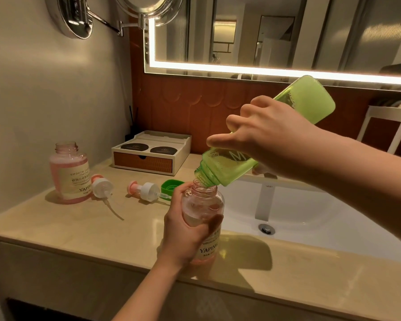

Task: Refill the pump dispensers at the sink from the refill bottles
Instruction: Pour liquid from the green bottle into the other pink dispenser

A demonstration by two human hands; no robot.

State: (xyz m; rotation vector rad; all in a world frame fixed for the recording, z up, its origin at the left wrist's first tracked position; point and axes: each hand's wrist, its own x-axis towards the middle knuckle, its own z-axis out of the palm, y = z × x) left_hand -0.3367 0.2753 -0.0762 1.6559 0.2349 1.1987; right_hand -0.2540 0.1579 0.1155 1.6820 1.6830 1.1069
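Note:
My left hand grips a clear pink-tinted dispenser bottle with a YAPING label, upright on the counter beside the sink, its pump off. My right hand holds a green refill bottle tipped steeply down, its neck resting in the dispenser's open mouth. A second open dispenser bottle, holding pink liquid, stands at the left by the wall. Two pump heads lie on the counter between them, and the green cap lies beside the right pump.
A white basin with a drain and a white tap sits to the right. A small drawer box with two dark round lids stands at the back. A lit mirror hangs above; a chrome swing mirror is on the left wall.

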